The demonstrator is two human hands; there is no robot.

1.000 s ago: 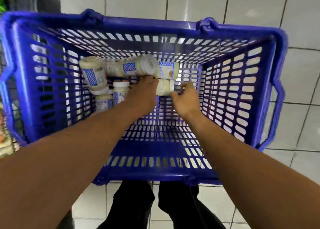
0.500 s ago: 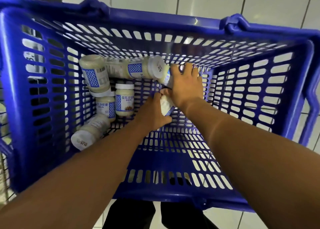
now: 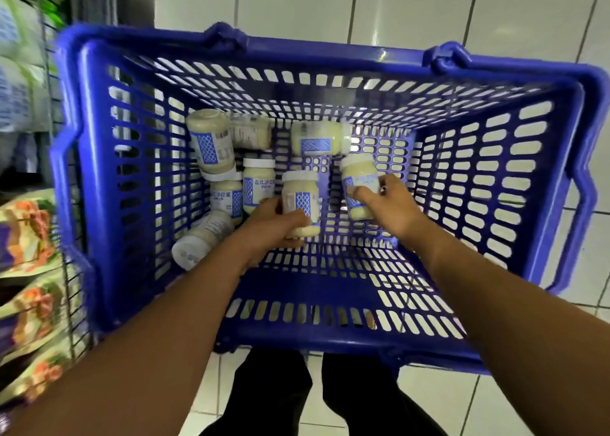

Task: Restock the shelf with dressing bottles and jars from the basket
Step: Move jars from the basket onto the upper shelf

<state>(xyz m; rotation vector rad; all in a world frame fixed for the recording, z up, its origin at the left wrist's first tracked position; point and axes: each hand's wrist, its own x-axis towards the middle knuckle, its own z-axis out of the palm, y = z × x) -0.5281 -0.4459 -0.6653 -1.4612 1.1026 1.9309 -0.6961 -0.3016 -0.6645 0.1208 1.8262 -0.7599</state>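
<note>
A blue plastic basket stands on the floor below me. Inside it, my left hand grips a cream-filled dressing jar with a white lid and a blue-patterned label. My right hand holds a second such jar, lifted a little above the basket's floor. Several more jars lie or stand in the far left corner; one lies on its side at the back wall, another on its side at the left wall.
A wire shelf with colourful packets runs along the left edge, close to the basket. White floor tiles surround the basket. My dark trouser legs show below its near rim.
Both hands have closed on a jar each and drawn them back from the pile toward the basket's middle. The view has pulled back, bringing the shelf at the left into sight.
</note>
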